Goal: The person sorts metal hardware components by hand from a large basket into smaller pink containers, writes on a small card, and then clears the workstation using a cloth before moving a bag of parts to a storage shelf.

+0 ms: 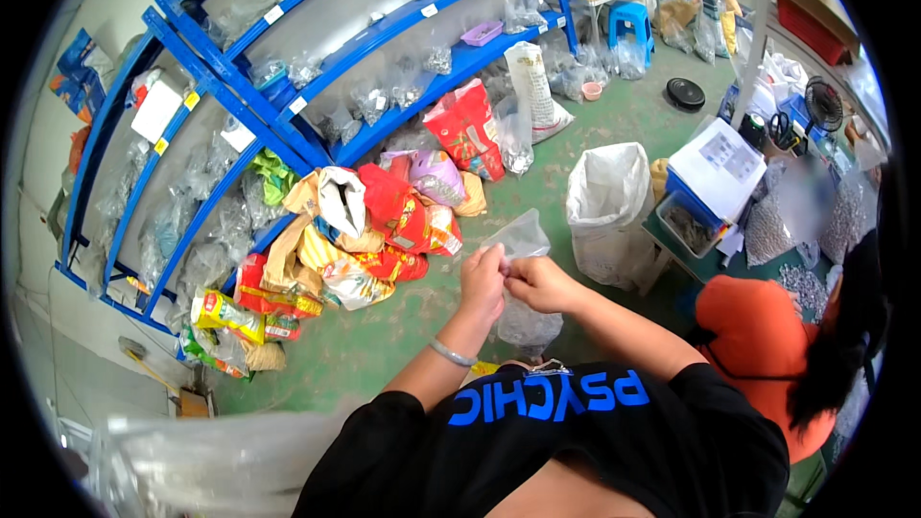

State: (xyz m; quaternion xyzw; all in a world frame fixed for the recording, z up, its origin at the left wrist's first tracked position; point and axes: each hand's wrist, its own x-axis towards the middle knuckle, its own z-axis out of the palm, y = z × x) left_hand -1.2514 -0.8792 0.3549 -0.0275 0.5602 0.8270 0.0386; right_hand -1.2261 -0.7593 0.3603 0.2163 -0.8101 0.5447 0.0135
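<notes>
A clear plastic bag (529,325) hangs in front of my body, its lower part bulging below my hands. The loose upper part of the bag fans out beyond my fingers. My left hand (483,280), with a silver bracelet on its wrist, is closed on the gathered neck of the bag. Right beside it, my right hand (539,283) pinches the same neck, fingertips touching the left ones. What lies inside the bag is too faint to make out.
Blue shelving (384,34) with bagged small parts spans the left and back. Colourful sacks (393,216) heap before it. A white woven sack (606,197) stands open at right, beside a worktable with blue-edged bins (688,221). A person in orange (758,341) sits close at my right.
</notes>
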